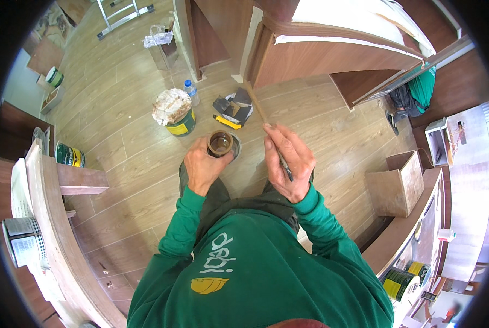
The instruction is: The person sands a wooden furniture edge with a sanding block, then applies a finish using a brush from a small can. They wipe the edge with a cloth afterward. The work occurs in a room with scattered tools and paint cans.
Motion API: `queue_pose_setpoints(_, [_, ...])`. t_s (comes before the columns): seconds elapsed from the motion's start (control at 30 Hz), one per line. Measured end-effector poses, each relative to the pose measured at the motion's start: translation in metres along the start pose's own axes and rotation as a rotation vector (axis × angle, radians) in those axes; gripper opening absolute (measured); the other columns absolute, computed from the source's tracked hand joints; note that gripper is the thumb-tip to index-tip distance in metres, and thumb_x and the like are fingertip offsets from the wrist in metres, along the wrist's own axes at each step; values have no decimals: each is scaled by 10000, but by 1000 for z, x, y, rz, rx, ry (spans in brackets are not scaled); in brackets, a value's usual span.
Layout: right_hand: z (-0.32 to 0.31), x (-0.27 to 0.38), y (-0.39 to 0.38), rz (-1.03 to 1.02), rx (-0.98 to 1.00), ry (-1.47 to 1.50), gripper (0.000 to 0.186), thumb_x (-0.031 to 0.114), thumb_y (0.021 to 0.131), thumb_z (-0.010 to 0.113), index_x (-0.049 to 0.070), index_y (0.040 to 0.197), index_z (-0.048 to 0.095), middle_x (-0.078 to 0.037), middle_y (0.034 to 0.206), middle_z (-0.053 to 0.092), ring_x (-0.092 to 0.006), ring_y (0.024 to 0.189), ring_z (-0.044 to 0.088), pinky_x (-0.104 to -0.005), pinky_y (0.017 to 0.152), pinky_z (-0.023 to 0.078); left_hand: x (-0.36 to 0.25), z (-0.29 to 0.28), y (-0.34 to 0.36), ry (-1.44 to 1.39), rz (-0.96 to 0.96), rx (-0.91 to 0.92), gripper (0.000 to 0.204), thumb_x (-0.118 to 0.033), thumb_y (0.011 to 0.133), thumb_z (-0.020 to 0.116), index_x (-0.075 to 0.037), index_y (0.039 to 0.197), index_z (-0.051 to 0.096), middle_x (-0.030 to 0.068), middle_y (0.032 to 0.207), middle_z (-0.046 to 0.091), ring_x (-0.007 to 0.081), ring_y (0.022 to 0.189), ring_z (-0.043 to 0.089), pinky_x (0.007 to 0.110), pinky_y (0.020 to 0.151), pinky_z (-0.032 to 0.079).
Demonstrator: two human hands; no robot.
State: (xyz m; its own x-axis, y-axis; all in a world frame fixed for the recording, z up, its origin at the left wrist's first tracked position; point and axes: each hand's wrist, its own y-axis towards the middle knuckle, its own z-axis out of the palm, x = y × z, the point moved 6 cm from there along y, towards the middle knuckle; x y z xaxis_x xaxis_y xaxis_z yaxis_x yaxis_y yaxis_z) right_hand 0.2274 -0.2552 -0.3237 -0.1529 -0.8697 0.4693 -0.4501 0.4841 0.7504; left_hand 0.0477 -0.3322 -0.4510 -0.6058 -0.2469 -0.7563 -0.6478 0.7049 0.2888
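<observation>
We grip a small brown cup point(221, 134) in our left hand point(200, 167), pinch a slim brush point(285, 165) in our right hand point(290, 161), yellow cutter point(227, 122) on the floor point(129, 164) ahead

Sweatshirt point(293, 268), front: one short word in white lettering point(218, 254), large enough to read; yellow emblem point(210, 285) beside it. Tin with checked band point(21, 240), outer edge of left counter point(56, 210): pale label, printed lines too small to read. Green tin point(69, 156), near that counter's far end: pale and yellow lettering, partly legible. Green-and-yellow floor tin point(183, 127): print illegible. Two label-bearing tins point(396, 285), near end of right-hand unit: print illegible.
</observation>
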Motion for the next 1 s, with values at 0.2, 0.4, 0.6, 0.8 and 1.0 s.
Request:
queue_pose_setpoints(0.2, [-1,8,-4,-11,34,6,306,-69,828,676,-36,1131,701,-210,1018,702,-321,829,709,-361,724,566,9,3,-2,-26,-8,5,450,-260,629,868,-47,1001,731,156,954,720,361,859,700,426,752,563])
queue_pose_setpoints(0.4, [-19,17,17,-36,-69,57,349,-84,795,678,-48,1142,696,-226,1064,694,-355,871,705,-385,750,567,5,-1,1,-57,28,-31,444,-261,640,867,-35,995,729,163,964,720,360,853,702,431,751,562])
queue_pose_setpoints(0.6, [-24,19,30,-63,-121,24,359,-98,789,682,-53,1146,694,-223,1043,698,-347,857,706,-373,746,568,5,-1,0,-43,24,-38,431,-251,641,867,-44,995,733,159,968,721,355,852,703,430,750,564])
queue_pose_setpoints(0.8, [-22,18,30,-69,-100,26,360,-100,788,684,-50,1144,696,-219,1028,697,-340,836,699,-373,737,564,7,0,-2,-27,24,-34,439,-256,638,870,-51,1002,734,157,974,722,355,852,703,431,747,565])
queue_pose_setpoints(1.0, [-24,24,30,-59,-126,23,365,-97,785,685,-48,1147,698,-215,1037,698,-334,843,698,-366,731,562,9,-1,-2,-27,-2,-30,454,-257,638,870,-58,1024,736,158,990,722,356,879,705,431,769,565])
